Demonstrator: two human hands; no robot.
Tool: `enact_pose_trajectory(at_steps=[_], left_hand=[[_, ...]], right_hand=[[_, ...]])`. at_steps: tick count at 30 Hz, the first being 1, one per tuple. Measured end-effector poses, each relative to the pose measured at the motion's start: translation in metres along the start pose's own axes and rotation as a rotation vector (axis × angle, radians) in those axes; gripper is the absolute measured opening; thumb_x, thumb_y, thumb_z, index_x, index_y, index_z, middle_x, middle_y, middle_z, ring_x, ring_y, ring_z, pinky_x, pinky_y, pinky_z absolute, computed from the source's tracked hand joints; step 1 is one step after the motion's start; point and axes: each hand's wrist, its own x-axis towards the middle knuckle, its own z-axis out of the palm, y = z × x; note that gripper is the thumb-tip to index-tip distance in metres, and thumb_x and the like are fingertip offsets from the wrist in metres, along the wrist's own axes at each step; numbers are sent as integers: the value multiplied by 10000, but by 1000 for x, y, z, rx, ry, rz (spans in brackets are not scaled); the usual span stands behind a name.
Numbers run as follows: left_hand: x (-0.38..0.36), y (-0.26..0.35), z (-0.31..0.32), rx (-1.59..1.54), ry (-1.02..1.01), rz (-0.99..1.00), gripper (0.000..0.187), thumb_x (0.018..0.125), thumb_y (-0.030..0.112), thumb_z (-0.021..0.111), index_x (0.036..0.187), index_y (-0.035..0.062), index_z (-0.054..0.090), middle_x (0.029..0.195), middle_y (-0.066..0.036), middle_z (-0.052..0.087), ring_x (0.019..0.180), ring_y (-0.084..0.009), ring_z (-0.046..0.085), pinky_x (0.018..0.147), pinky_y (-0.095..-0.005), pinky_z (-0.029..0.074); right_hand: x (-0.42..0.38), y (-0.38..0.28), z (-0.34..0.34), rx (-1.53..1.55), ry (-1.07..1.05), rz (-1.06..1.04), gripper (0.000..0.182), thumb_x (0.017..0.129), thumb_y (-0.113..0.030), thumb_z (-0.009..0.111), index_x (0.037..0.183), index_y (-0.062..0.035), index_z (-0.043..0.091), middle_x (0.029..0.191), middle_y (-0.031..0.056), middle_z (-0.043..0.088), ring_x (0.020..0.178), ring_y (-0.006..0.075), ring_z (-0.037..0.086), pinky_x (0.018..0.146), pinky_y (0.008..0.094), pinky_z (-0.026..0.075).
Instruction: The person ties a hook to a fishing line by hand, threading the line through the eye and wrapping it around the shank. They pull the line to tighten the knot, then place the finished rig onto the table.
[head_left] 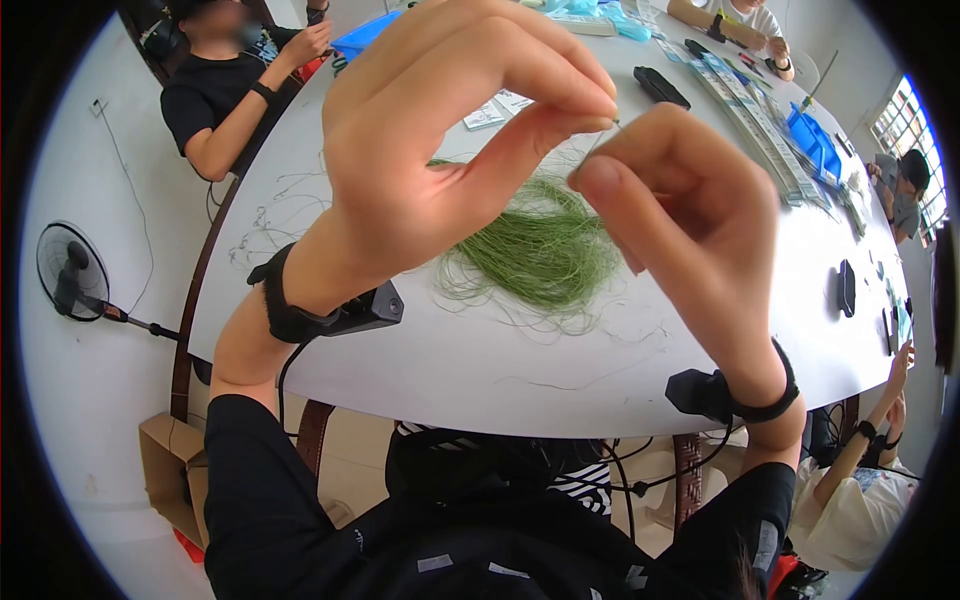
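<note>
My left hand (430, 130) is raised above the white table, thumb and forefinger pinched together. A tiny dark tip shows at those fingertips, too small to name. From there a thin line (603, 137) runs down to my right hand (690, 200), whose thumb and forefinger are also pressed together. The other fingers of my right hand are curled in. Below and behind both hands lies a loose bundle of thin green line (545, 250), partly covered by my left hand. Each wrist wears a black strap with a small black device.
Loose strands lie on the white table (450, 385), left of the bundle. Farther back are a black case (662, 87), small printed packets (484, 116), long strips (750, 115) and a blue tray (815, 145). Several people sit around the table. A fan (75, 270) stands at left.
</note>
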Motion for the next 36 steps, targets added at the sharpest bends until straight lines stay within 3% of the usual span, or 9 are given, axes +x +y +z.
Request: enact_pose_trajectory(at_steps=[3,6,10,18,23,26,30,31,36], left_hand=[[0,-1,2,-58,-28,-39,121,731,-33,676,823,30,629,853,-45,645,636,-34,477,485,-163,279],[0,-2,1,-143,-59,-33,144,712,-37,688,823,33,629,849,-42,645,638,-43,481,486,-168,275],[6,1,-3,-166,-128,90,177,681,-73,692,808,30,623,848,-61,643,648,-75,512,506,-176,330],[4,2,1,-278,-37,113,186,686,-76,697,827,11,613,840,-72,629,653,-90,536,522,-184,370],[-1,-2,-2,-175,-16,-33,156,723,-45,689,846,17,615,862,-69,635,667,-54,521,512,-164,314],[-1,-4,1,-129,-4,-92,124,765,16,669,868,2,600,862,-75,622,657,-55,526,541,-175,360],[-2,-4,3,-147,-26,-119,112,762,5,665,855,-2,604,860,-77,622,660,-59,530,538,-177,359],[-5,-8,5,-214,3,-122,141,730,-54,678,842,12,623,876,-66,639,672,-44,515,511,-159,296],[0,-10,4,-171,-74,100,140,694,-80,686,792,1,629,847,-88,635,671,-89,543,545,-179,384]], right_hand=[[-1,-4,-7,-483,47,-519,76,784,45,611,846,33,569,741,22,602,570,48,454,471,166,317],[-2,-6,-14,-518,122,-668,93,785,79,598,866,44,569,800,70,615,601,55,469,484,167,334],[1,0,-22,-451,260,-682,72,815,68,575,883,46,566,815,85,615,597,57,484,497,166,359],[13,18,-11,-117,129,-405,51,868,5,536,893,45,556,791,60,603,575,62,508,500,173,389],[3,8,5,336,9,289,217,923,-227,481,901,-16,522,597,-29,450,483,22,363,441,163,244],[-7,-4,13,373,34,345,234,924,-236,474,879,-11,517,589,-33,438,479,25,360,450,166,249],[-12,0,11,89,72,-98,173,908,-138,503,871,31,513,689,34,516,505,44,415,472,174,309],[-13,-6,8,-45,68,-127,129,891,-89,521,865,37,515,722,55,537,523,49,438,482,179,336],[-11,-8,-4,-299,201,-258,120,891,-95,526,863,21,538,756,42,560,543,38,425,487,177,324]])
